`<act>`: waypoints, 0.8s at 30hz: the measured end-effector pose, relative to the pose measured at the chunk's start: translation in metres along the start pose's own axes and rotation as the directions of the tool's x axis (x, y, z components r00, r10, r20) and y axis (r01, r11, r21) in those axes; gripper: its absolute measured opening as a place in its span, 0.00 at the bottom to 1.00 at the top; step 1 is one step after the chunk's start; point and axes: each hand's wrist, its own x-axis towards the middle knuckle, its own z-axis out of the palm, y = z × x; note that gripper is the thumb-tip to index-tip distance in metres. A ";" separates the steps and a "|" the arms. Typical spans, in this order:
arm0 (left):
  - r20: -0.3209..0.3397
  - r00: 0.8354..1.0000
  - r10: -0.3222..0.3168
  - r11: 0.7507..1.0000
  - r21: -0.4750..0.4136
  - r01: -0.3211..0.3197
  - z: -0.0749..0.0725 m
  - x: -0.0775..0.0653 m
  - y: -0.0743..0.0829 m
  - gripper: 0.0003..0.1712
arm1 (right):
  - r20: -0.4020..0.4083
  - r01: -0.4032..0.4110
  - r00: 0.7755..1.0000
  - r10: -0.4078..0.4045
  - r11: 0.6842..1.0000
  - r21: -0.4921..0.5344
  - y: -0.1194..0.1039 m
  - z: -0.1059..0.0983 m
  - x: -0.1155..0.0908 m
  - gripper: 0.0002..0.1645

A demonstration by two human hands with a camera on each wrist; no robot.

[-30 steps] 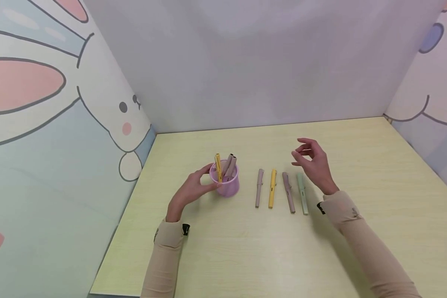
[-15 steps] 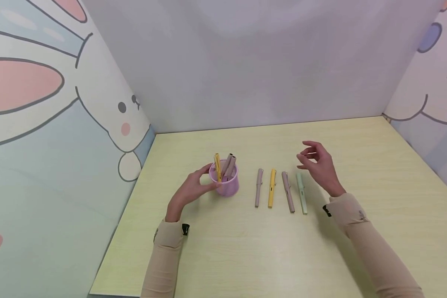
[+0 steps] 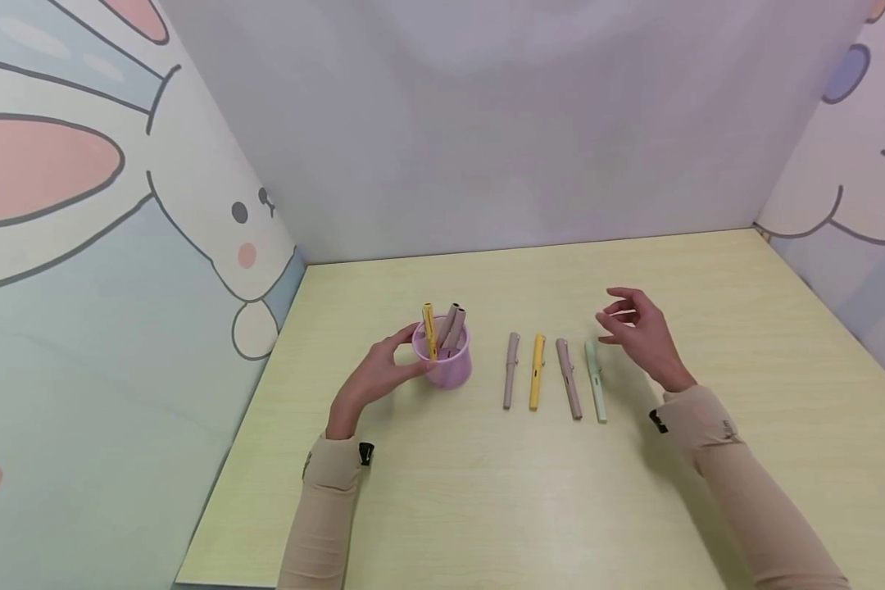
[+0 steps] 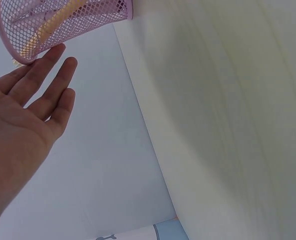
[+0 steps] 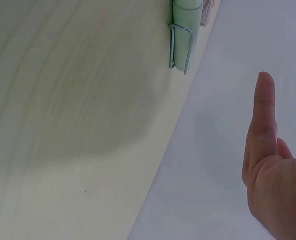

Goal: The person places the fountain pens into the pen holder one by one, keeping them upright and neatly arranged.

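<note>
My left hand [image 3: 374, 378] holds a pink mesh pen cup [image 3: 453, 375] at its left side, thumb at the near rim and fingers at the far side. In the left wrist view, fingertips [image 4: 58, 50] touch the mesh cup [image 4: 88, 17]. A yellow pen [image 3: 430, 332] and two greyish-mauve pens [image 3: 455, 329] stand in it. My right hand [image 3: 645, 340] hovers with loosely bent fingers and holds nothing, up and right of a pale green pen [image 3: 596, 381]. That pen's metal clip [image 5: 182, 47] shows in the right wrist view.
Left of the green pen lie a mauve pen [image 3: 569, 378], a yellow pen [image 3: 537, 371] and another mauve pen [image 3: 511, 370], roughly parallel on the pale wooden table [image 3: 479, 500]. A plain wall [image 3: 487, 123] stands behind, and a cartoon-printed wall [image 3: 118, 369] at the left.
My right hand has drifted right and slightly toward me, away from the row of pens. The left hand has stayed at the cup, and the pens lie as before.
</note>
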 end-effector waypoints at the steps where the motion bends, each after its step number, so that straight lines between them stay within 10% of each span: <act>1: -0.001 1.000 -0.001 1.000 0.001 0.001 0.000 0.000 0.000 0.49 | 0.006 -0.007 1.000 0.007 1.000 0.003 0.001 -0.001 0.000 0.34; 24: -0.002 1.000 0.002 1.000 -0.006 -0.002 0.001 0.002 -0.003 0.48 | 0.213 -0.179 0.958 0.190 0.981 -0.069 0.016 -0.012 -0.007 0.37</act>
